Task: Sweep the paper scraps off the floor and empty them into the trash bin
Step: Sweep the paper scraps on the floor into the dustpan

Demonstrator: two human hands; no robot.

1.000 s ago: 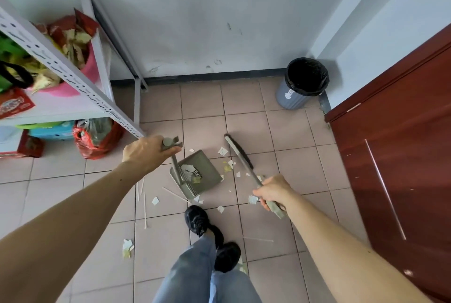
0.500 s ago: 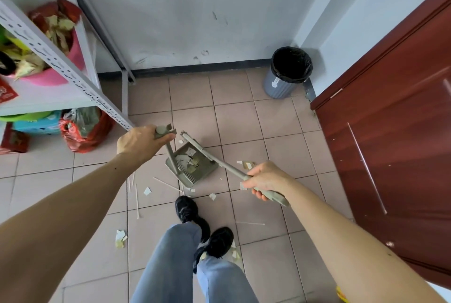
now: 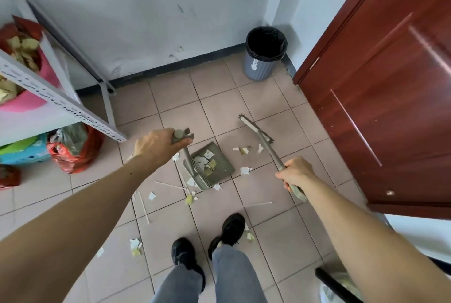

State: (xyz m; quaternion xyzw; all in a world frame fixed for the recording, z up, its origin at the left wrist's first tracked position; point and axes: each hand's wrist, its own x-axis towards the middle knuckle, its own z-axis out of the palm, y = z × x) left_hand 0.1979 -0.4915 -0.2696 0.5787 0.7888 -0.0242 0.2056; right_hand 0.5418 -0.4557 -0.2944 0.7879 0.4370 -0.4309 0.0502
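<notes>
1 view only, head cam. Broom (image 3: 256,129) head now sits out past the pan, up toward the door (image 3: 380,97) side; 0.5 s ago it was lying across the dustpan (image 3: 214,163) mouth. So that stroke is done and the broom is drawn back for another pass. Body and camera have shifted too: bin (image 3: 264,55) reads further right-centre than before.

Right hand (image 3: 294,173) is wrapped round the broom handle, low on the shaft. Left hand (image 3: 159,144) is clenched on the top of the dustpan's upright handle; pan is tilted, lip on the tiles.

Meaning: partial load only. Sweeping is far from finished, emptying not started.

Counts:
- 1 broom, 1 dustpan, 1 bin (black liner, in the corner, well apart from the pan).
- Scraps (image 3: 244,171): roughly 5 in the pan; roughly 4 between pan and broom head; 1 right of the pan lip; about 6 just below the pan; about 3 by the left forearm; 1 or 2 beside the right shoe (image 3: 231,229). Small bits blur, so totals are approximate.
- About 4 thin white sticks (image 3: 170,185) on the tiles.
- 2 shoes, 1 shelf (image 3: 61,105), 1 red bag (image 3: 78,153) under it.
</notes>
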